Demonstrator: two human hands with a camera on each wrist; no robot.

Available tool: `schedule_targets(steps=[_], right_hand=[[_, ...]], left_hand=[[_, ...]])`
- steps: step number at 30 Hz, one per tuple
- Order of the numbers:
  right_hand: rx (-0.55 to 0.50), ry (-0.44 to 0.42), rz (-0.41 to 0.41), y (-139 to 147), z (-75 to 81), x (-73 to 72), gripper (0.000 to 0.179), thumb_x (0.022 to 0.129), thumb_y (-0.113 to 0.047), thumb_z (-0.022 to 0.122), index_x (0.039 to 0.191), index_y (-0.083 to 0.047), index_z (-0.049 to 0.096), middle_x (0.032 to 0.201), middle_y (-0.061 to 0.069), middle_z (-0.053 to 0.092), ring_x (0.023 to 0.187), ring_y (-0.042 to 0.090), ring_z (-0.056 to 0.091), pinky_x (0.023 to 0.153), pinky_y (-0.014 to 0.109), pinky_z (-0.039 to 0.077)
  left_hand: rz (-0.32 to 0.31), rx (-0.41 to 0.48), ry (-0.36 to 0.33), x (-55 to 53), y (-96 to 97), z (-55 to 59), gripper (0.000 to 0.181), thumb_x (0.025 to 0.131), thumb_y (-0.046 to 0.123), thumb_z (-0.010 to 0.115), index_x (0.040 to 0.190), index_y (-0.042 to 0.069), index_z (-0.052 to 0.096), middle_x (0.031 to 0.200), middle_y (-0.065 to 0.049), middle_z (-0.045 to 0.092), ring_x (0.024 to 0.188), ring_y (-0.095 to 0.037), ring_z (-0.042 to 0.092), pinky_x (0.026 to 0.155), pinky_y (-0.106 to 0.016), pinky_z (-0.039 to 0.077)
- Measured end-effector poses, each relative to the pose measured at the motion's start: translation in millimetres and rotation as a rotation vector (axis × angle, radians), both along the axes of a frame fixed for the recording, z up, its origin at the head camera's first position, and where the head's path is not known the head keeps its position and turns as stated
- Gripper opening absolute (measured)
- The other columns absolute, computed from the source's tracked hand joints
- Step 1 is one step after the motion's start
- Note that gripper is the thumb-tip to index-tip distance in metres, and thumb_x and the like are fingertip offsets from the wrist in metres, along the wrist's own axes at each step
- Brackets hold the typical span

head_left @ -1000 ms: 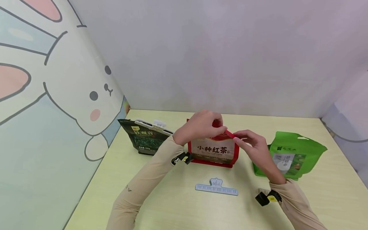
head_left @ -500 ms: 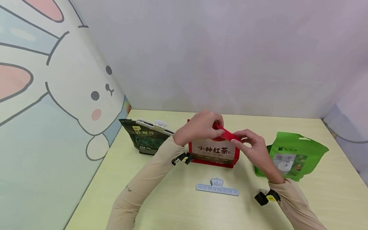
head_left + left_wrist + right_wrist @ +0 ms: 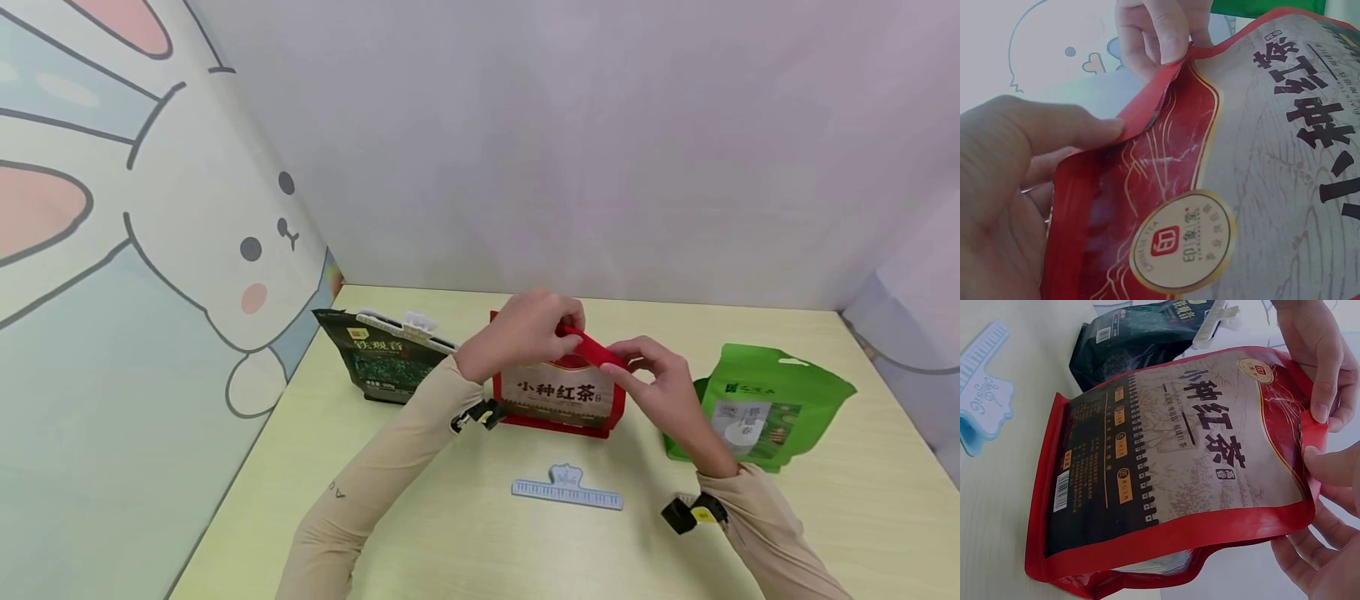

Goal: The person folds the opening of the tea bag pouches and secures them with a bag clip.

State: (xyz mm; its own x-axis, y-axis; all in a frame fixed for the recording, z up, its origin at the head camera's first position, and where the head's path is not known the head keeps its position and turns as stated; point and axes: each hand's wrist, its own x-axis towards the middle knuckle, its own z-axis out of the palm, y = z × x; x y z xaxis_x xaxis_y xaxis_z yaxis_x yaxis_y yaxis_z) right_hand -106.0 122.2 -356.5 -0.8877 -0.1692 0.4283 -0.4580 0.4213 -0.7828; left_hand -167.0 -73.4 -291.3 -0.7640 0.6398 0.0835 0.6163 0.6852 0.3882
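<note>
A red tea bag (image 3: pixel 558 392) with a beige front stands upright in the middle of the table. Its top edge is folded over into a red strip (image 3: pixel 597 351). My left hand (image 3: pixel 525 331) pinches that strip toward its left part, thumb on the front, as the left wrist view shows. Close beside it, my right hand (image 3: pixel 660 379) pinches the strip near the bag's right corner, with the thumb (image 3: pixel 1329 465) on the front and fingers behind. A light blue sealing clip (image 3: pixel 566 490) lies on the table in front of the bag.
At the left, a dark green tea bag (image 3: pixel 386 367) has a white sealing clip (image 3: pixel 405 331) across its top. To the right stands a bright green bag (image 3: pixel 765 400), partly behind my right forearm. A pale ridged item beside my right wrist is mostly hidden. Walls border the table.
The red strip between my hands has become wider as the top edge folded over. Both hands have stayed nearly in place, and the other bags and the blue clip have not moved.
</note>
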Motion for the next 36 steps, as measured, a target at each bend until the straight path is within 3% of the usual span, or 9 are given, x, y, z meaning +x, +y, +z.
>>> schedule_targets(steps=[8, 21, 28, 36], right_hand=[[0.078, 0.034, -0.070, -6.5, 7.2, -0.5, 0.011, 0.081, 0.008, 0.069, 0.091, 0.005, 0.066, 0.084, 0.015, 0.066, 0.075, 0.018, 0.056, 0.069, 0.016, 0.044], [0.054, 0.098, -0.029, -17.3, 12.2, -6.1, 0.017, 0.078, 0.014, 0.068, 0.090, 0.002, 0.068, 0.084, 0.013, 0.065, 0.074, 0.023, 0.054, 0.066, 0.022, 0.045], [0.049, 0.100, -0.045, -17.9, -7.3, -20.8, 0.018, 0.081, 0.004, 0.070, 0.094, -0.009, 0.071, 0.086, 0.000, 0.066, 0.077, 0.013, 0.055, 0.067, 0.024, 0.045], [0.075, 0.077, -0.051, -25.8, 0.3, -23.4, 0.011, 0.085, -0.004, 0.070, 0.095, -0.009, 0.069, 0.086, 0.001, 0.066, 0.075, 0.013, 0.055, 0.066, 0.024, 0.046]], left_hand=[[0.004, -0.060, 0.073, 3.2, 3.1, 0.7, 0.007, 0.088, 0.022, 0.066, 0.092, 0.017, 0.066, 0.084, 0.006, 0.063, 0.074, -0.008, 0.053, 0.065, -0.015, 0.045], [0.025, -0.041, 0.075, 5.3, 1.0, 2.4, 0.005, 0.088, 0.018, 0.066, 0.090, 0.015, 0.069, 0.081, 0.006, 0.062, 0.073, -0.008, 0.053, 0.064, -0.015, 0.044], [0.034, -0.032, 0.055, 3.8, -0.5, 3.1, 0.004, 0.087, 0.017, 0.067, 0.085, 0.016, 0.070, 0.077, 0.008, 0.061, 0.071, -0.009, 0.052, 0.059, -0.017, 0.043], [0.013, -0.017, 0.073, 3.5, -0.2, 2.2, 0.007, 0.088, 0.012, 0.065, 0.087, 0.015, 0.071, 0.078, 0.007, 0.062, 0.070, -0.009, 0.053, 0.059, -0.016, 0.043]])
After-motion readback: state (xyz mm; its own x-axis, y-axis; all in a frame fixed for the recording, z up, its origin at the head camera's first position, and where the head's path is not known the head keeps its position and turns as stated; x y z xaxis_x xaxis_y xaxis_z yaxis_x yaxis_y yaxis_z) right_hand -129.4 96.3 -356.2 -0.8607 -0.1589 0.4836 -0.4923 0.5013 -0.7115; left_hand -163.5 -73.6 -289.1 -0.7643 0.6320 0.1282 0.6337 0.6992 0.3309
